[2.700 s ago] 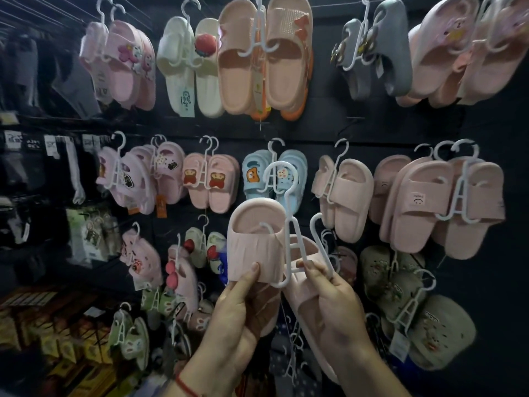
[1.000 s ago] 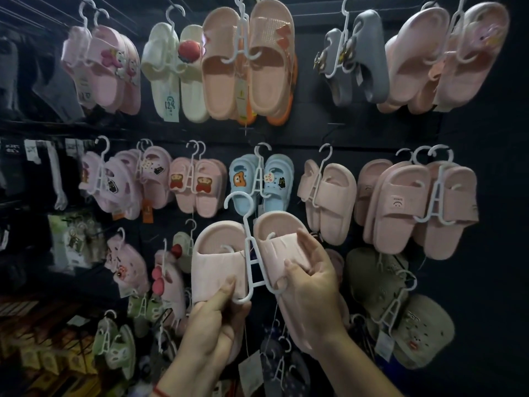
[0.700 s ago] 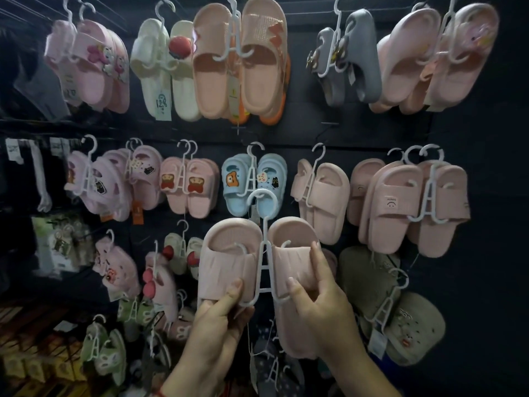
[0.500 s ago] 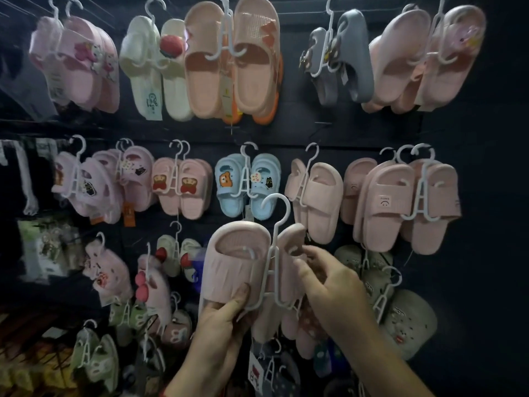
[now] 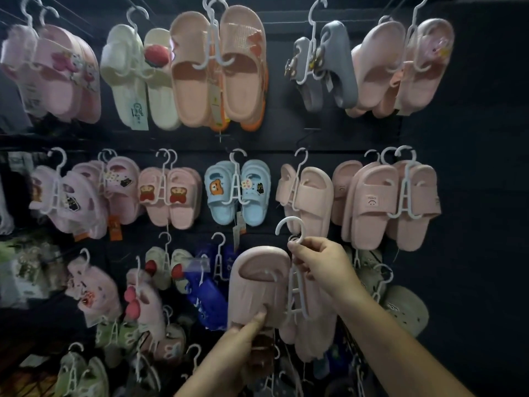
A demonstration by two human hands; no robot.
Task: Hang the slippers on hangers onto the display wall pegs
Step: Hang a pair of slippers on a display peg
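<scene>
A pale pink pair of slippers (image 5: 259, 285) hangs on a white plastic hanger (image 5: 294, 293) in front of the dark display wall, low and centre. My left hand (image 5: 246, 339) grips the lower end of the left slipper, thumb on its strap. My right hand (image 5: 323, 262) pinches the hanger's neck just under its hook (image 5: 289, 227). The hook is raised in free air below a hanging pink pair (image 5: 307, 196). The second slipper is turned edge-on behind the hanger and partly hidden by my right hand.
The wall is crowded with slipper pairs on white hangers in three rows: a blue pair (image 5: 237, 193), a peach pair (image 5: 217, 67), a grey pair (image 5: 323, 64), khaki clogs (image 5: 400, 308) at lower right and a dark blue pair (image 5: 206, 287) left of the held slippers.
The held pair has shifted right and lower on the wall. My right hand left the right slipper and now pinches the hanger's neck. The right slipper turned edge-on.
</scene>
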